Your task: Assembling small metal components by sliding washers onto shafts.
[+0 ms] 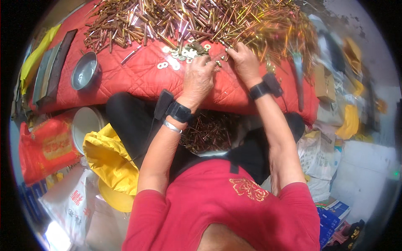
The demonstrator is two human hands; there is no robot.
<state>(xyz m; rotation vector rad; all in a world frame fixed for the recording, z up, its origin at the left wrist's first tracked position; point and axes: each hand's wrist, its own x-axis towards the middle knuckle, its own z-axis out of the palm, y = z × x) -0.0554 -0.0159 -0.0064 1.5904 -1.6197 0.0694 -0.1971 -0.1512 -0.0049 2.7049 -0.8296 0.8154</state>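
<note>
My left hand [198, 77] rests over the red quilted cover with its fingers bent together. Whatever they hold is hidden beneath the fingertips. Across from it, my right hand [245, 62] has thumb and forefinger pinched at the front edge of the pile, on something too small to name. Pale ring-shaped washers [190, 53] lie in a loose cluster by my left fingertips. Between the hands are a few small brass-coloured pieces [218, 63]. Beyond both hands spreads a big heap of thin brass-coloured metal rods [180, 21]. One rod [131, 55] lies apart at the left.
A grey metal bowl [85, 71] sits on the red cover [121, 90] at the left, near some long dark strips [58, 62]. Below the cover's edge, between my legs, is a container of similar rods [209, 131]. Yellow cloth [111, 150] and a red bag [48, 146] lie at left.
</note>
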